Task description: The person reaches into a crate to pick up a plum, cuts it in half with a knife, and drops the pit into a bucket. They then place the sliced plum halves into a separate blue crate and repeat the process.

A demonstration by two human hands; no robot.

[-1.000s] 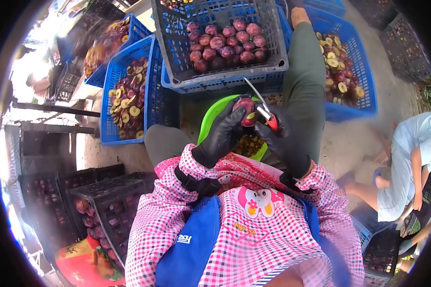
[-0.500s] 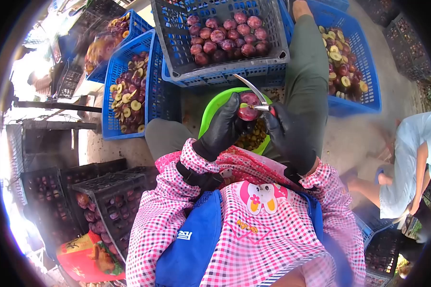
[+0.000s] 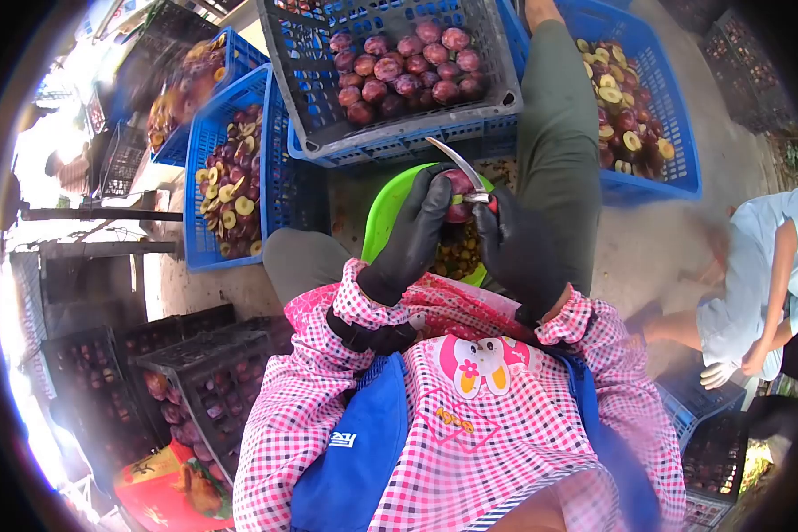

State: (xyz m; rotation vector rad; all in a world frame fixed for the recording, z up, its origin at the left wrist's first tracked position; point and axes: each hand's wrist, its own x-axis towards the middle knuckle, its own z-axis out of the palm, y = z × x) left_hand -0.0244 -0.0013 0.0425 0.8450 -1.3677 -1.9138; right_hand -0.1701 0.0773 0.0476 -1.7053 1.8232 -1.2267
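My left hand, in a black glove, is closed around a dark red plum in front of my lap. The fingers of my right hand, gloved in black too, are wrapped round the red handle of a curved knife. Its silver blade lies across the plum's right side, with the tip pointing up and left. Below both hands stands a bright green basin holding small yellow-brown pieces. My hands and sleeves hide part of its rim.
Ahead, a black crate of whole plums sits on a blue crate. Blue crates of cut plums stand left and right. Black crates of plums are at lower left. Another person is at the right.
My left fingers have come up over the plum's left side, covering more of it. The knife stays against the plum. The view has shifted slightly, and the other person's arm has moved.
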